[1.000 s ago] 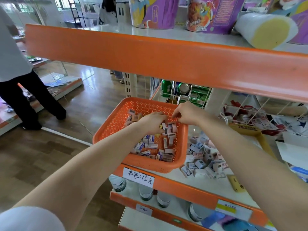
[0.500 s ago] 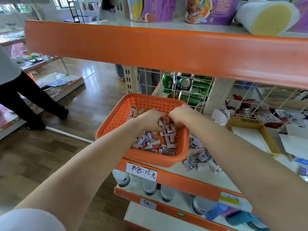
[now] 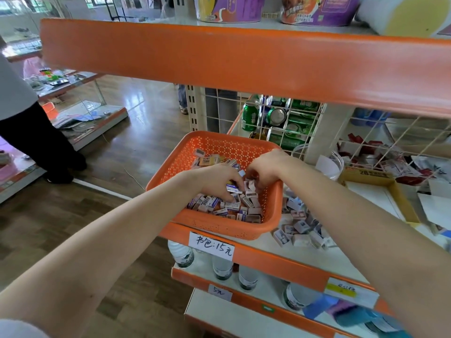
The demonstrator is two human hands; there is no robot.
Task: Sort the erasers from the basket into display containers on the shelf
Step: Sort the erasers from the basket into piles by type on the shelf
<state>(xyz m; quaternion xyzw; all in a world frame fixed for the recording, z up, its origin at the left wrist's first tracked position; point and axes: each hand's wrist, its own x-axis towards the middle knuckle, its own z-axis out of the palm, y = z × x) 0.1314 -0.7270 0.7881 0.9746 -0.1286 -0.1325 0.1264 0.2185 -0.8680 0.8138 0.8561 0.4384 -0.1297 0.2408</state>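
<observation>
Orange perforated plastic basket, perched at the white shelf's front edge, holds the small boxed erasers. Your left hand curls round a few of them. Your right hand digs bent fingers into the pile, its grip hidden. Loose erasers lie just beside the basket.

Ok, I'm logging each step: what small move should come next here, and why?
Probably lift both hands out of the basket: the left hand and right hand curl round erasers inside it, and a loose pile lies on the shelf beside it.
</observation>
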